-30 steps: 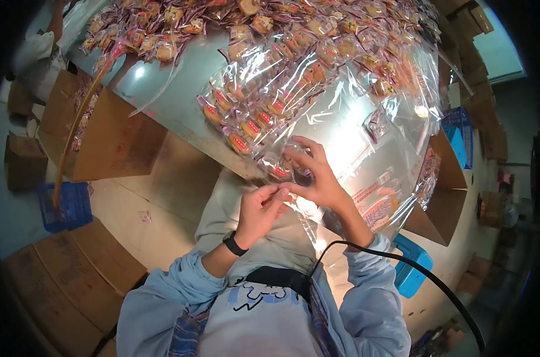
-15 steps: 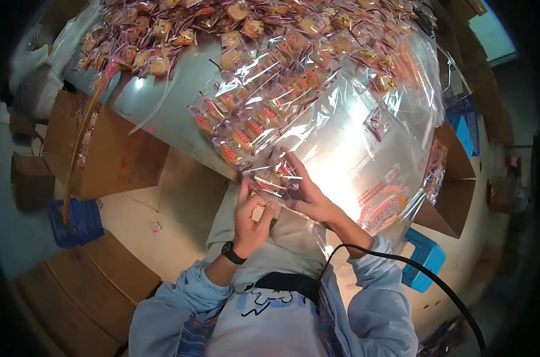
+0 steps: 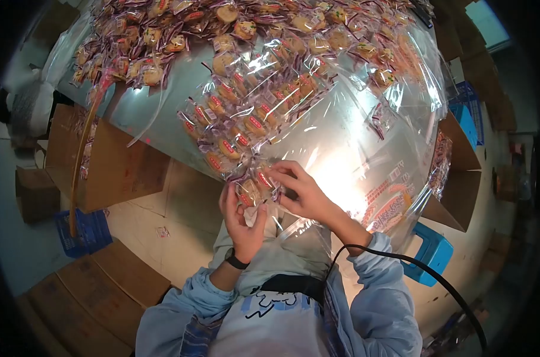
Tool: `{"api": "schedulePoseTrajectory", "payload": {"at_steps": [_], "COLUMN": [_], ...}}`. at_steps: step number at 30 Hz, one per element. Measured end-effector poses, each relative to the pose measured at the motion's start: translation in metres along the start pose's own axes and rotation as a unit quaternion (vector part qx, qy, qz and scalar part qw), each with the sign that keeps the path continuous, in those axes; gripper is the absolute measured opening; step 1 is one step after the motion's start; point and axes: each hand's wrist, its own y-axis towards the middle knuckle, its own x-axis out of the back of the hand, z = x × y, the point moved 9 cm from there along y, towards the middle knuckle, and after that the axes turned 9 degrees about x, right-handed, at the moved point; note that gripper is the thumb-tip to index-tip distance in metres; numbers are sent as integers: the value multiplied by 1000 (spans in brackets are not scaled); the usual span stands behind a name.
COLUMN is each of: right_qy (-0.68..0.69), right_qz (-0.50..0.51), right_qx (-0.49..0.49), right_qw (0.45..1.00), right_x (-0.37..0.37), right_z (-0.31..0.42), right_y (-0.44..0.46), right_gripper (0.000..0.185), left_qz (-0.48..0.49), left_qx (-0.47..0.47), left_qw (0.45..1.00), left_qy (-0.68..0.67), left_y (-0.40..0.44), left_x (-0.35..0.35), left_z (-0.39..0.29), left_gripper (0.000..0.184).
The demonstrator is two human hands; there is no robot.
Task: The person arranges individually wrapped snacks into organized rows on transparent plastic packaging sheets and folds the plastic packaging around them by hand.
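Observation:
At the table's front edge, my left hand [image 3: 241,229] curls around the left side of a wrapped cookie [image 3: 247,193], with the thumb apart. Another wrapped cookie [image 3: 264,178] lies against it, and the fingers of my right hand [image 3: 305,193] pinch it from the right. Just beyond my hands, rows of wrapped cookies [image 3: 253,124] with red labels lie side by side. To their right spreads a large clear plastic bag [image 3: 335,134] with red print, shining under the light. I cannot tell whether the rows lie inside the bag.
A heap of wrapped cookies [image 3: 246,28] covers the far side of the metal table [image 3: 175,110]. Cardboard boxes [image 3: 124,163] stand left and right. A blue basket [image 3: 85,229] and a blue stool [image 3: 427,254] are on the floor. A black cable [image 3: 413,260] crosses by my right sleeve.
The two cookies at my fingers now lie flatter and show more plainly. My left hand has moved slightly left, and the fingers of my right hand have shifted onto the right cookie.

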Motion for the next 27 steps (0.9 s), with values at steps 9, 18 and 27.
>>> {"api": "schedulePoseTrajectory", "payload": {"at_steps": [9,18,27], "right_qy": [-118,-178,-286], "right_qz": [5,1,-38], "right_qx": [10,27,66], "right_qw": [993,984,955], "right_x": [-18,-10,-37], "right_z": [19,21,37], "right_y": [17,19,15], "right_gripper": [91,85,57], "left_qz": [28,41,71], "left_qx": [-47,112,131], "left_qw": [998,986,989], "left_qy": [-9,-117,-23], "left_y": [-4,-7,-7], "left_x": [7,10,13], "left_z": [-3,8,10], "left_gripper": [96,93,97]}}
